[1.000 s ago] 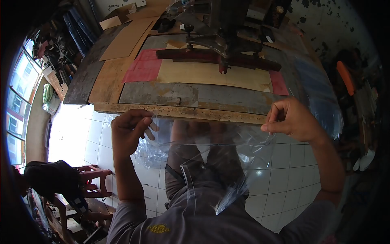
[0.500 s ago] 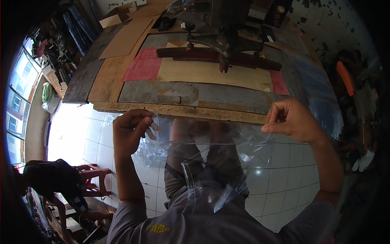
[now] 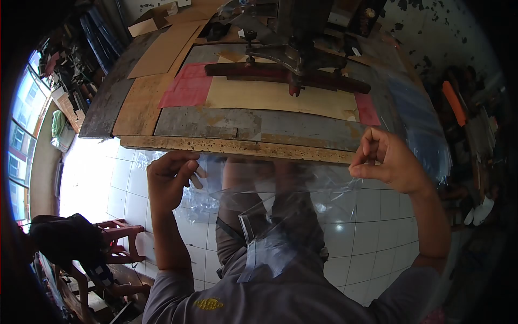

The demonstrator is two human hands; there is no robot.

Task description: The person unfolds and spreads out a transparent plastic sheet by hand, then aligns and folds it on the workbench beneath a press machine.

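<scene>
While the left hand (image 3: pixel 171 177) pinches one upper corner of a clear plastic sheet (image 3: pixel 270 216), the right hand (image 3: pixel 380 162) pinches the other. The sheet hangs at the table's (image 3: pixel 232 144) front edge.

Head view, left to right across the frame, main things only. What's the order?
Window → green-and-white bundle → red stool → left hand → clear plastic film → right hand → orange strip.

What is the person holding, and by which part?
A clear plastic sheet, pinched near its upper corners by the left hand and right hand.
</scene>
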